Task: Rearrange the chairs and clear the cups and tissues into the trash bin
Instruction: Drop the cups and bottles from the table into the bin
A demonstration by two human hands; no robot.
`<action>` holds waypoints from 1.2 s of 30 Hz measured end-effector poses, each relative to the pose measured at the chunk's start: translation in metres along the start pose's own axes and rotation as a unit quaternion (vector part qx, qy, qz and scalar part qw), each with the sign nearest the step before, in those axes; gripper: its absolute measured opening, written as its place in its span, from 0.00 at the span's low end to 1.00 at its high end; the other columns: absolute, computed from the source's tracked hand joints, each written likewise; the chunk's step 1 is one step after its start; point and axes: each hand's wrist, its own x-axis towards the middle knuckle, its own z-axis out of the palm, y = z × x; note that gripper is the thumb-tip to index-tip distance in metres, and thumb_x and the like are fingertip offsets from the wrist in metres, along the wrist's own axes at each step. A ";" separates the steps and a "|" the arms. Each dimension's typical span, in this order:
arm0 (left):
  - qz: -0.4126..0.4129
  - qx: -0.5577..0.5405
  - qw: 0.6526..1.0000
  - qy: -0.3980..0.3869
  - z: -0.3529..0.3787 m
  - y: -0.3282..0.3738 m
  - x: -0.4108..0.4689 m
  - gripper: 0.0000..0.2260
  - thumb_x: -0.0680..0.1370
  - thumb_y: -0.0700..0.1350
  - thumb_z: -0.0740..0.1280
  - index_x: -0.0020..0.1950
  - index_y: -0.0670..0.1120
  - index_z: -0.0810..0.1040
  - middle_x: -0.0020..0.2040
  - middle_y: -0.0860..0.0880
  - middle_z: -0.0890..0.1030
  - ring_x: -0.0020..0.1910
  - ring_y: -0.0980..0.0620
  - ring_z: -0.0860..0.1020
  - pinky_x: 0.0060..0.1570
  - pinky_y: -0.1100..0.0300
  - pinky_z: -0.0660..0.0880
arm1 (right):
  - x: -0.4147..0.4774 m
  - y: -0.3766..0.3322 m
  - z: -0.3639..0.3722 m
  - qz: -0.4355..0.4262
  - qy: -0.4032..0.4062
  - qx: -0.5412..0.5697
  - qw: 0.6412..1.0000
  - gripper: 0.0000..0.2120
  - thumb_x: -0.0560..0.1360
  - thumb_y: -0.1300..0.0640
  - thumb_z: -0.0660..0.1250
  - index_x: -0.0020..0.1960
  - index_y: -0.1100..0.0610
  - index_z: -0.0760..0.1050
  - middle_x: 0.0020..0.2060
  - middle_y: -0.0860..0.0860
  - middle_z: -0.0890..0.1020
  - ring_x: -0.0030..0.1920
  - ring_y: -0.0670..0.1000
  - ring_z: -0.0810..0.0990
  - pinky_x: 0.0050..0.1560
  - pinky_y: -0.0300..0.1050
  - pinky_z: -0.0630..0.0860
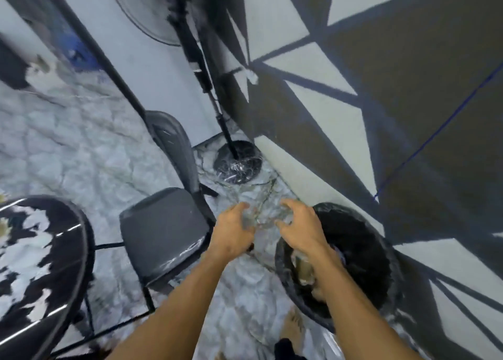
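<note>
My left hand [234,231] and right hand [296,226] hang side by side, fingers loosely curled, between the chair [163,229] and the trash bin [353,218]. A clear shimmer sits between them, and I cannot tell whether I hold a cup. Cups and tissues should be light and crushable, so I'd pinch gently; the stiff chair I'd take by its backrest. The marble floor [68,142] looks glossy, with a fan base [236,161] in the corner

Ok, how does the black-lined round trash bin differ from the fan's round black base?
The black-lined round trash bin is open, with rubbish inside; the fan's round black base is a low disc carrying a pole. The bin looks wider and nearer; the base sits in the corner. Both stand on the floor.
</note>
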 end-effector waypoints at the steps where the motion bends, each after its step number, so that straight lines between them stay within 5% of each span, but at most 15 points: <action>1: -0.002 0.005 1.000 0.016 -0.023 -0.011 -0.010 0.24 0.76 0.46 0.69 0.71 0.48 0.71 0.67 0.49 0.75 0.66 0.47 0.72 0.63 0.55 0.71 | -0.004 -0.021 0.001 -0.029 0.001 -0.004 1.000 0.22 0.74 0.54 0.71 0.67 0.49 0.73 0.64 0.49 0.77 0.64 0.52 0.74 0.64 0.47 0.72; 15: -0.133 -0.029 0.959 0.249 -0.226 -0.242 -0.218 0.25 0.75 0.50 0.70 0.71 0.48 0.71 0.68 0.49 0.74 0.69 0.49 0.70 0.68 0.53 0.68 | -0.123 -0.287 0.203 -0.348 -0.134 -0.071 0.925 0.22 0.74 0.50 0.71 0.67 0.48 0.73 0.64 0.45 0.76 0.69 0.48 0.68 0.68 0.48 0.68; 22: -0.243 -0.073 0.912 0.322 -0.265 -0.324 -0.292 0.24 0.74 0.51 0.71 0.70 0.51 0.73 0.66 0.53 0.75 0.66 0.53 0.72 0.68 0.57 0.68 | -0.150 -0.370 0.284 -0.403 -0.235 -0.087 0.880 0.22 0.74 0.51 0.71 0.67 0.49 0.74 0.65 0.45 0.75 0.69 0.47 0.68 0.67 0.44 0.65; 26: -0.289 -0.088 0.889 0.344 -0.286 -0.355 -0.307 0.23 0.76 0.50 0.71 0.70 0.51 0.72 0.67 0.54 0.74 0.54 0.61 0.72 0.60 0.64 0.66 | -0.144 -0.412 0.326 -0.431 -0.271 -0.090 0.856 0.22 0.73 0.51 0.71 0.67 0.49 0.74 0.64 0.45 0.76 0.68 0.47 0.70 0.67 0.44 0.67; 36: -0.355 -0.090 0.838 0.406 -0.359 -0.417 -0.273 0.19 0.72 0.53 0.70 0.63 0.55 0.75 0.60 0.56 0.77 0.59 0.54 0.75 0.62 0.54 0.73 | -0.091 -0.524 0.410 -0.494 -0.314 -0.101 0.805 0.23 0.73 0.51 0.71 0.67 0.50 0.74 0.64 0.46 0.76 0.68 0.49 0.69 0.67 0.45 0.67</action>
